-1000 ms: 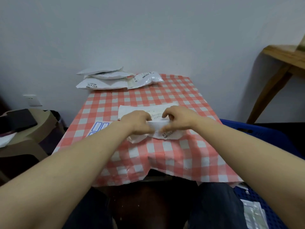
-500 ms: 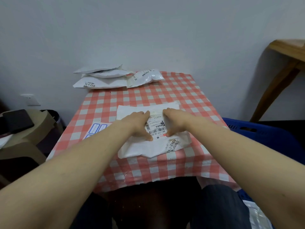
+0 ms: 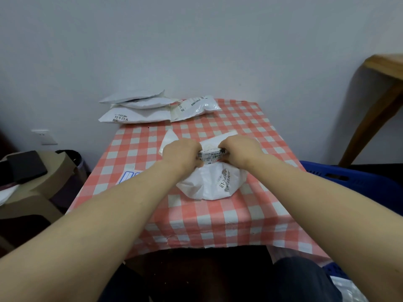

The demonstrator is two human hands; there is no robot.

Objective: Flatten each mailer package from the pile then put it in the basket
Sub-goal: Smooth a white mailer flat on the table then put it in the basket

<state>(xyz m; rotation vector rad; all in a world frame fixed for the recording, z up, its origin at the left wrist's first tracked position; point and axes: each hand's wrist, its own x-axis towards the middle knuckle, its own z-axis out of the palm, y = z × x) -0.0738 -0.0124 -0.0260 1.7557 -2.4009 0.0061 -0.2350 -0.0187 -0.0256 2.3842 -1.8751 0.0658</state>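
A white mailer package (image 3: 214, 184) with a barcode label lies in the middle of the red-and-white checked table (image 3: 192, 223). My left hand (image 3: 182, 154) and my right hand (image 3: 239, 150) both grip its bunched middle, fingers curled round a raised fold at the label. The near half of the mailer bulges toward me; its far corners stick out behind my hands. A pile of white mailers (image 3: 139, 109) sits at the table's far left corner against the wall. The blue basket (image 3: 357, 182) stands low to the right of the table.
A blue-and-white printed sheet (image 3: 128, 177) lies on the table under my left forearm. A beige stool with a black object (image 3: 26, 168) stands to the left. A wooden table leg (image 3: 375, 118) rises at the right. My knees are under the table's front edge.
Half a second ago the mailer lay spread flat under my pressing hands. Now both hands have drawn together and gathered its middle into a raised fold.
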